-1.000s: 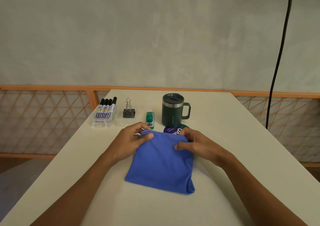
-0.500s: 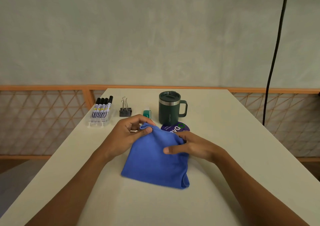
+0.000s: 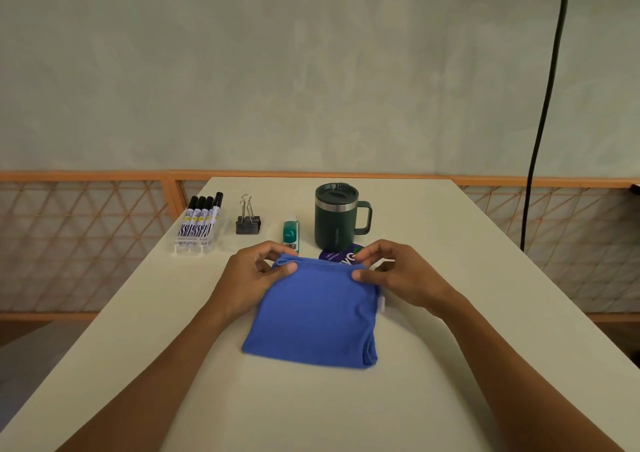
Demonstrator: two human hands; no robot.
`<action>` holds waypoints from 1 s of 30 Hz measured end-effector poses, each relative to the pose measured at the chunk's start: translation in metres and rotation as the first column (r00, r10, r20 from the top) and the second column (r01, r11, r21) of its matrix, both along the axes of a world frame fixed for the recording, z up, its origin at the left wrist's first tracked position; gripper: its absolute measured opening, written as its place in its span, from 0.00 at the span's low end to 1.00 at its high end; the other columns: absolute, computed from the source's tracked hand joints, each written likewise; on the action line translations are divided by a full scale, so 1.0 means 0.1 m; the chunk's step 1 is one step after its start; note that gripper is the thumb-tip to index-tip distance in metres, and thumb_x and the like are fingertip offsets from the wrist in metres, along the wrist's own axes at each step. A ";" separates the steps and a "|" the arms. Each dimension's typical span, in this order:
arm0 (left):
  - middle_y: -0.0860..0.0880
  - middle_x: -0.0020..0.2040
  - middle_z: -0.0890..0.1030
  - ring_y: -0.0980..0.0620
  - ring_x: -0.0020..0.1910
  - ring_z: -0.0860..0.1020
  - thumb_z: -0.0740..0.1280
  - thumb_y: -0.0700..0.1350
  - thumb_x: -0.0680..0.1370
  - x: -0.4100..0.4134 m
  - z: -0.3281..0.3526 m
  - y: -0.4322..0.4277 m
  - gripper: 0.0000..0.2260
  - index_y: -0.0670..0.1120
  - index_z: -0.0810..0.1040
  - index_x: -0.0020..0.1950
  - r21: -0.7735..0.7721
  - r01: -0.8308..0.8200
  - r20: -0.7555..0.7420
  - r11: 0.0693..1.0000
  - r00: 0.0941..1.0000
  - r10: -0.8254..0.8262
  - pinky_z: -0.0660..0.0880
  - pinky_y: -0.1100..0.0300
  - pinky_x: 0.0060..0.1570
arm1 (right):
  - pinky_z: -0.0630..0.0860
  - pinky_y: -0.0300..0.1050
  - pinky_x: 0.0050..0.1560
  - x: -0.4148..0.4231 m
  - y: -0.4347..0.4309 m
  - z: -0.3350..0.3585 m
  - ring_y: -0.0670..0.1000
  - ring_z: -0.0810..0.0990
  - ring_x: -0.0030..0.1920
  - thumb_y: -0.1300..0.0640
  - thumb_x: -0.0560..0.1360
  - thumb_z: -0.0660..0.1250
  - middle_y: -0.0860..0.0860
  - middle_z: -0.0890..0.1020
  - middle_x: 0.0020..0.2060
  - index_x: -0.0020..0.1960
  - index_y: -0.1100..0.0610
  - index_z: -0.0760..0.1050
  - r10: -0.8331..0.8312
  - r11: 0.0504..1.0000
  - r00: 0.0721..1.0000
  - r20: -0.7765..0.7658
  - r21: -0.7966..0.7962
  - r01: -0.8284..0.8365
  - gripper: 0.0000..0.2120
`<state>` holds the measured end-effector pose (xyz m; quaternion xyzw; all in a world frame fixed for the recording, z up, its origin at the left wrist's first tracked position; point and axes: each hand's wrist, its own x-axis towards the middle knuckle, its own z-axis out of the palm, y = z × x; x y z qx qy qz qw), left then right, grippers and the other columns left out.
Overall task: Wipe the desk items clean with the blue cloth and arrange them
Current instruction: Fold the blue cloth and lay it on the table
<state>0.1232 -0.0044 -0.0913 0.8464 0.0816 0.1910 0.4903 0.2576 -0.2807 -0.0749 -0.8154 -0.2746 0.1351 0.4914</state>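
Both hands reach forward over the pale table, forearms angled inward. The left hand and right hand each pinch a far corner of the folded blue cloth, which lies flat at mid-table.

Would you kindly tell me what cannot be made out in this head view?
Head view only:
- Purple disc: mostly hidden by cloth and right hand; print unreadable.
- Marker labels: too small to read.
- Cable: cut off by top edge.
- Mug contents: lid hides them.
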 end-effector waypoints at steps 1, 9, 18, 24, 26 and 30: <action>0.63 0.54 0.86 0.59 0.46 0.83 0.78 0.49 0.79 0.01 -0.01 0.00 0.09 0.60 0.86 0.58 0.056 -0.027 -0.002 0.998 1.000 0.027 0.77 0.60 0.50 | 0.81 0.34 0.45 0.00 0.00 -0.02 0.49 0.85 0.49 0.48 0.76 0.80 0.42 0.86 0.49 0.57 0.47 0.82 -0.038 0.998 0.997 0.071 -0.040 0.041 0.13; 0.55 0.50 0.86 0.58 0.42 0.80 0.85 0.57 0.70 -0.54 0.47 0.06 0.14 0.53 0.87 0.49 0.172 0.349 -0.337 0.921 0.900 -0.278 0.77 0.60 0.46 | 0.75 0.35 0.47 -0.59 -0.29 0.17 0.45 0.81 0.50 0.37 0.67 0.84 0.40 0.84 0.50 0.52 0.44 0.83 0.414 0.888 0.885 0.214 -0.308 -0.341 0.20; 0.59 0.50 0.85 0.56 0.49 0.82 0.85 0.56 0.70 -0.76 0.49 0.18 0.12 0.61 0.87 0.49 0.288 0.495 -0.521 0.820 0.799 -0.299 0.74 0.68 0.48 | 0.77 0.38 0.49 -0.63 -0.39 0.09 0.47 0.82 0.50 0.43 0.78 0.77 0.40 0.84 0.48 0.52 0.45 0.86 0.494 0.857 0.794 0.356 -0.352 -0.376 0.07; 0.57 0.43 0.86 0.58 0.40 0.79 0.80 0.43 0.76 -0.76 0.57 0.22 0.07 0.55 0.88 0.49 0.242 0.479 -0.446 0.844 0.827 -0.341 0.74 0.64 0.43 | 0.77 0.39 0.44 -0.58 -0.43 0.20 0.46 0.81 0.41 0.50 0.79 0.77 0.43 0.87 0.43 0.52 0.45 0.86 0.428 0.895 0.878 0.215 -0.237 -0.378 0.03; 0.56 0.45 0.86 0.57 0.41 0.79 0.79 0.41 0.77 -0.66 0.55 0.17 0.08 0.55 0.88 0.50 0.240 0.367 -0.285 0.899 0.912 -0.296 0.74 0.62 0.43 | 0.79 0.39 0.45 -0.50 -0.43 0.21 0.47 0.83 0.45 0.51 0.80 0.76 0.44 0.87 0.45 0.58 0.42 0.83 0.343 0.934 0.910 0.232 -0.185 -0.305 0.08; 0.55 0.48 0.86 0.49 0.46 0.80 0.77 0.41 0.79 -0.36 0.33 0.14 0.09 0.56 0.88 0.53 0.134 0.090 -0.040 0.987 0.996 -0.085 0.73 0.62 0.49 | 0.78 0.37 0.43 -0.31 -0.34 0.12 0.47 0.83 0.47 0.50 0.81 0.74 0.42 0.87 0.46 0.59 0.41 0.81 0.138 0.990 0.961 0.241 -0.070 -0.125 0.08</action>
